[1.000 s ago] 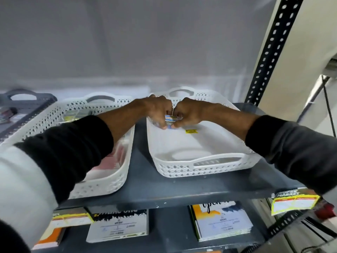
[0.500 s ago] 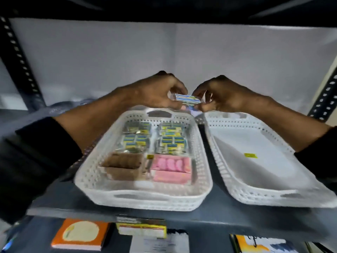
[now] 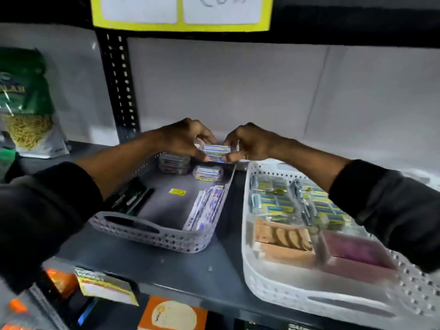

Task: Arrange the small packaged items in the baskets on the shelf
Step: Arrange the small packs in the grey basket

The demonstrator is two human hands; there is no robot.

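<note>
Risk first: the small packet [image 3: 215,150] is pinched at its two ends only, left hand [image 3: 188,136] on one side and right hand [image 3: 247,142] on the other, fingers curled in and closed on it, nothing else in either hand as far as I can see. It hangs in the air above the far end of the grey basket [image 3: 152,232], close to that basket's far right corner. I judge that a release out of step between the two hands could tip it, and it could fall in the gap between the grey basket and the white basket [image 3: 309,303] or land askew on the packet stack [image 3: 208,173] lying beneath. That stack looks glossy, so a packet set on top may slide off.

The frame is smeared at the edges; fine print on the packet I cannot read. It looks flat, rectangular, blue and white with a shiny wrap. A darker stack [image 3: 175,163] sits just beside the light one at the far end of the grey basket. Long white sachets [image 3: 207,208] lean along its right wall, dark pens [image 3: 133,197] along the left; its middle floor shows only a yellow sticker [image 3: 177,192]. The white basket holds rows of yellow-blue packs [image 3: 273,198], a brown tray [image 3: 281,235] and a pink one [image 3: 352,250]. Both baskets sit on the grey shelf [image 3: 166,265].
</note>
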